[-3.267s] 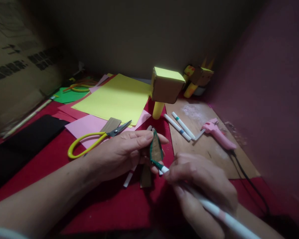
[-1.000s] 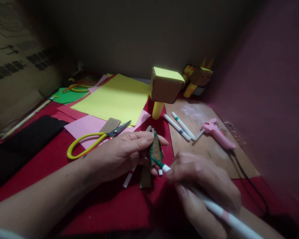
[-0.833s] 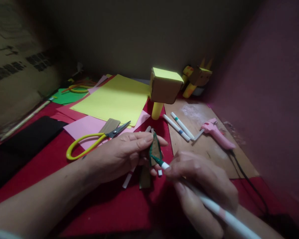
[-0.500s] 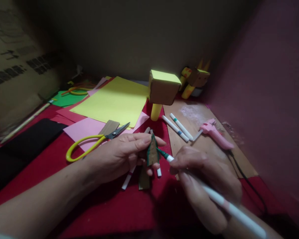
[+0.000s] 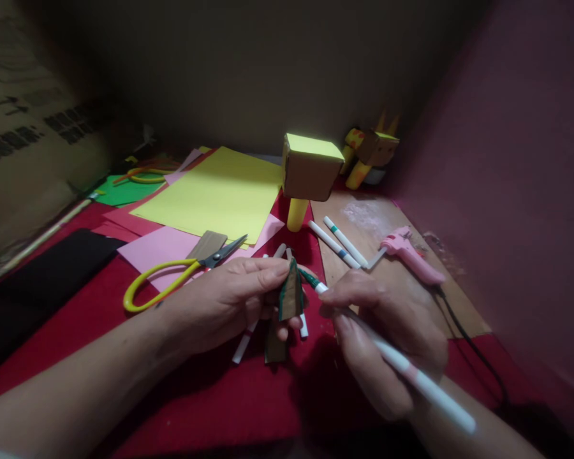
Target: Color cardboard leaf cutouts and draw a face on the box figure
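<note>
1. I take the cardboard piece [image 5: 291, 298] as the centre of my dial, with twelve pointing away from me across the red-covered bench [image 5: 210, 408].
2. Nearest me, at four o'clock, my right hand [image 5: 382, 338] is closed, pen-fashion, on a white marker [image 5: 414, 375]. The barrel slants down between four and five o'clock; the dark green nib points to ten, right by the piece's upper right edge. I cannot tell whether it touches.
3. On the bench, a second cardboard strip [image 5: 275, 349] shows at seven and a slim white pen [image 5: 242, 347] at eight, both partly under my left hand [image 5: 249, 293].
4. That hand comes in from nine o'clock, gripping the cardboard piece: thumb on its narrow top, other fingers behind it. The piece tapers upward, green along its edges, and sits between my hands.
5. Yellow-handled scissors [image 5: 186, 271] lie between nine and ten, blades pointing to two, by a cardboard scrap [image 5: 211, 244] at ten.
6. Two capped markers [image 5: 343, 242] rest between one and two; a pink glue gun [image 5: 414, 255] lies between two and three.
7. Farther off, yellow paper [image 5: 210, 197] spreads at eleven, and a boxy cardboard head [image 5: 313, 172] stands on a yellow tube just past twelve.
8. Farthest, a horned cardboard figure [image 5: 375, 150] stands at one.
</note>
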Tool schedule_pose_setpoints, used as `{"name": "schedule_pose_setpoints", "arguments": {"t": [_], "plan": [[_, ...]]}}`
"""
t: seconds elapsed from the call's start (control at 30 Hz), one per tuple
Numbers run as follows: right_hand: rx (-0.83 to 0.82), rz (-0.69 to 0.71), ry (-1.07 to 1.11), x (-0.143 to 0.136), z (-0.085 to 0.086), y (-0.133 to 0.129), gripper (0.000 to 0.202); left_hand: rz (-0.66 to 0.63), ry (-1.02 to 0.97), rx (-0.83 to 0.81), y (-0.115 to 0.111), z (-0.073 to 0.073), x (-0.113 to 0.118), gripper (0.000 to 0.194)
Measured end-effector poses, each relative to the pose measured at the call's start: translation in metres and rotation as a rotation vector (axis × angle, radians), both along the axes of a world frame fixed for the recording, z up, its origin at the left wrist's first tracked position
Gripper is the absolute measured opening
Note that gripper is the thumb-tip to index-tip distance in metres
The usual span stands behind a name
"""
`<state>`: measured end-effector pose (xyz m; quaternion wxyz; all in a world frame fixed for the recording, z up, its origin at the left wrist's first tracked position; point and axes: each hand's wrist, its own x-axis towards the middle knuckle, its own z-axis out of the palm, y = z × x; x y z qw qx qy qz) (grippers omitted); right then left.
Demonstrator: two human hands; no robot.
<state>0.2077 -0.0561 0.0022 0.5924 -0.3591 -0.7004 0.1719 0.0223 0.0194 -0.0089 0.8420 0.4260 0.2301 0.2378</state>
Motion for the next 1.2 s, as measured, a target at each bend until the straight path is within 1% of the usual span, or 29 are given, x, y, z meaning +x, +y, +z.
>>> {"name": "schedule_pose_setpoints", "arguments": {"t": [0.13,0.27,0.4,0.5,0.6,0.73,0.9,1.03,1.2], "plan": [[0.025,0.009,-0.02,-0.003,-0.002,0.001,0.028,-0.002,0.002,0.006,0.0,0.0,0.0,0.031],[0.022,-0.014,0.013,-0.001,-0.002,-0.001,0.026,0.007,-0.024,-0.004,0.0,-0.001,0.001,0.029],[-0.002,0.049,-0.082,0.005,0.002,-0.001,0.026,0.011,-0.036,-0.012,0.0,-0.001,0.001,0.027],[0.029,0.058,-0.069,0.007,0.004,0.0,0.03,0.013,-0.026,-0.01,0.0,-0.001,0.002,0.029],[0.024,0.033,-0.047,0.004,0.003,0.0,0.03,0.007,0.001,0.01,-0.001,0.0,0.002,0.031],[-0.003,0.023,-0.05,0.001,0.002,-0.002,0.03,-0.002,0.006,-0.002,-0.001,0.0,0.001,0.03],[-0.038,-0.014,-0.073,0.003,0.008,-0.005,0.025,0.012,-0.029,-0.025,0.001,-0.001,0.001,0.027],[-0.018,-0.01,-0.097,0.005,0.013,-0.007,0.027,0.026,-0.032,-0.03,0.002,-0.002,-0.001,0.028],[-0.005,-0.023,-0.093,0.003,0.013,-0.007,0.025,0.033,-0.037,-0.029,0.002,-0.001,-0.002,0.029]]}}
